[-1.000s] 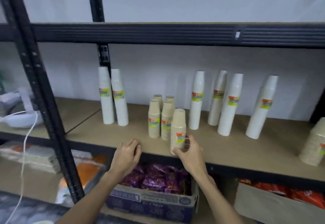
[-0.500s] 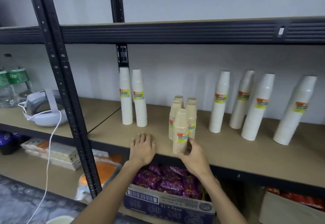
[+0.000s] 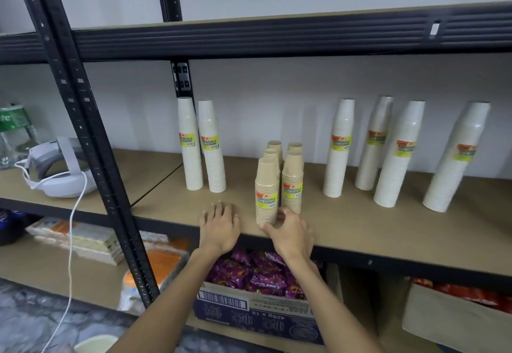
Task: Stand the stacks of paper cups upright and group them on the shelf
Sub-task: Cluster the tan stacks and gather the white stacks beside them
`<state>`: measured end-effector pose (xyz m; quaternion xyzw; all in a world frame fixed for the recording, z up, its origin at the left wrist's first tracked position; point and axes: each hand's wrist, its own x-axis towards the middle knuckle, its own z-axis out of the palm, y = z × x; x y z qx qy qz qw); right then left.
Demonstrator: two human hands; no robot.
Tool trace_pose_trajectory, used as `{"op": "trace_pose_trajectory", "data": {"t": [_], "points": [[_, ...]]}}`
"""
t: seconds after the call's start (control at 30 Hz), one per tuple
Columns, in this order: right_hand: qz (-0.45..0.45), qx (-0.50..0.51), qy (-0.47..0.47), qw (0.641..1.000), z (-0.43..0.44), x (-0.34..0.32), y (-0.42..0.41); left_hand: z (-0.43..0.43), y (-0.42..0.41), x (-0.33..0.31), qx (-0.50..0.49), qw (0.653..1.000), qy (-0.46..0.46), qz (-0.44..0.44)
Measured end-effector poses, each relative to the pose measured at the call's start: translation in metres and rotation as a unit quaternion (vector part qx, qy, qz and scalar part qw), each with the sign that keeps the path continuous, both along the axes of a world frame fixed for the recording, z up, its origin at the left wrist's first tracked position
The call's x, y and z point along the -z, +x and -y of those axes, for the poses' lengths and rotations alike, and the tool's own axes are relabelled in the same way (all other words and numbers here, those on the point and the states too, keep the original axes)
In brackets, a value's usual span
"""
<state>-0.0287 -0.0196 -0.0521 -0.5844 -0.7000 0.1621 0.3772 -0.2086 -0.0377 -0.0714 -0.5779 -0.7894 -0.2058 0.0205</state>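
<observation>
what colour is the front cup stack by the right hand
Tan stack, yellow label; head view.

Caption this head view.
At the shelf, right hand grips the front brown cup stack upright; left hand rests flat beside it.

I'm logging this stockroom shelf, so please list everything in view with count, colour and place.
tall cup stacks: six, white, standing at shelf back; two left, four right
short cup stacks: five, brown, clustered mid-shelf
shelf: one, tan board, black frame
headset: one, white, left bay, cabled
bottles: green-labelled, far left; count unclear
box of packets: one, blue box, purple packets, lower shelf
left hand: flat on shelf front
right hand: fingers round base of front brown stack
</observation>
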Motion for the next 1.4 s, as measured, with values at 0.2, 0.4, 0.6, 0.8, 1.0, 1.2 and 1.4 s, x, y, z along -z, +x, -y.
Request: {"op": "trace_pose_trajectory", "data": {"t": [0.2, 0.4, 0.6, 0.8, 1.0, 1.2, 1.4], "points": [[-0.061, -0.031, -0.036, 0.997, 0.002, -0.007, 0.007, 0.019, 0.011, -0.001, 0.025, 0.994, 0.100, 0.030], [-0.132, -0.097, -0.055, 0.985, 0.000, -0.012, 0.065, 0.056, 0.077, -0.003, 0.108, 0.958, 0.263, 0.032], [-0.110, -0.080, -0.052, 0.989, -0.001, -0.018, 0.158, 0.025, 0.168, -0.029, 0.249, 0.933, 0.258, 0.026], [-0.134, 0.037, -0.040, 0.989, -0.009, -0.017, 0.275, -0.036, 0.272, -0.027, 0.317, 0.940, 0.110, 0.062], [-0.224, 0.256, 0.043, 0.939, -0.006, -0.018, 0.392, -0.068, 0.362, -0.022, 0.365, 0.926, 0.023, 0.094], [-0.218, 0.230, -0.046, 0.947, -0.034, -0.031, 0.460, -0.072, 0.372, -0.015, 0.348, 0.937, 0.039, 0.020], [-0.159, 0.202, -0.046, 0.965, -0.048, -0.029, 0.458, -0.069, 0.345, -0.025, 0.354, 0.929, 0.107, -0.030]]}}
